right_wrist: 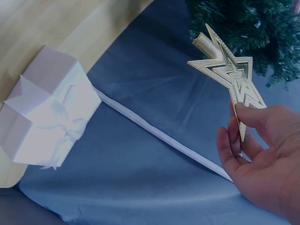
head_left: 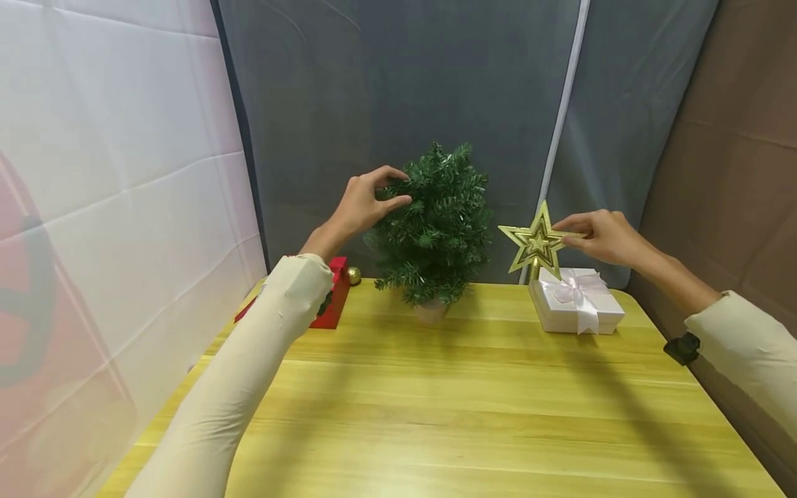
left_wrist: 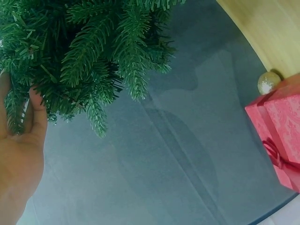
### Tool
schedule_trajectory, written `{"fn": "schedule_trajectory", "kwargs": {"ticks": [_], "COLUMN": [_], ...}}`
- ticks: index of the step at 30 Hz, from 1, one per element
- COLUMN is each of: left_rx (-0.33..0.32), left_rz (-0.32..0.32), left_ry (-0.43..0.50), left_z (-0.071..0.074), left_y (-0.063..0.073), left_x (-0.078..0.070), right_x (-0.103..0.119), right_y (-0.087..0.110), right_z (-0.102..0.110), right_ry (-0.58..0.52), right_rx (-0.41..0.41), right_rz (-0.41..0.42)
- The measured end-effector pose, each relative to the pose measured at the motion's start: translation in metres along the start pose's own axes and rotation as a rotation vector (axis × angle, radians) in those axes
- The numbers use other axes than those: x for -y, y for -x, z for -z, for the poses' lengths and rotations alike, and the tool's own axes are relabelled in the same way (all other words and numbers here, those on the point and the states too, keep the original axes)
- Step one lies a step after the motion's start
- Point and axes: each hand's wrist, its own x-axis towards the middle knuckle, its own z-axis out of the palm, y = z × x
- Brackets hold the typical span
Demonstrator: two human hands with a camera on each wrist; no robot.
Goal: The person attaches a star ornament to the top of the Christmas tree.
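A small artificial Christmas tree (head_left: 436, 221) stands upright in a pale pot (head_left: 431, 311) at the table's far edge. At its upper left is my left hand (head_left: 364, 200), thumb and fingers spread apart. In the left wrist view a sprig (left_wrist: 16, 110) hangs between the thumb and fingers of that hand (left_wrist: 21, 159); whether they touch it I cannot tell. My right hand (head_left: 604, 235) pinches a gold star tree topper (head_left: 538, 242) by one point, to the tree's right. The topper's tubular socket (right_wrist: 206, 44) shows in the right wrist view.
Under the star, a white gift box (head_left: 579, 304) with a ribbon bow sits at the table's back right. A red gift box (head_left: 335, 297), partly behind my left sleeve, and a gold ball (head_left: 353, 275) are at the back left. Grey fabric (head_left: 398, 83) hangs behind the table.
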Motion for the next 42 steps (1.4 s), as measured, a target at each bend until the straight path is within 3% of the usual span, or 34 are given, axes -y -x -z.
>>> {"fn": "schedule_trajectory", "kwargs": {"ticks": [15, 35, 42], "left_rx": [-0.003, 0.014, 0.014], "left_rz": [0.005, 0.034, 0.038], "left_ry": [-0.013, -0.004, -0.005], "left_z": [0.001, 0.0, -0.001], "left_y": [-0.001, 0.0, 0.001], "left_x": [-0.002, -0.002, -0.002], "right_x": [0.013, 0.047, 0.061], "right_y": [-0.019, -0.052, -0.066], "right_z": [0.034, 0.069, 0.077], "right_ry": [0.033, 0.057, 0.018], "right_rx": [-0.046, -0.142, -0.169], "right_rz": [-0.02, 0.03, 0.039]}}
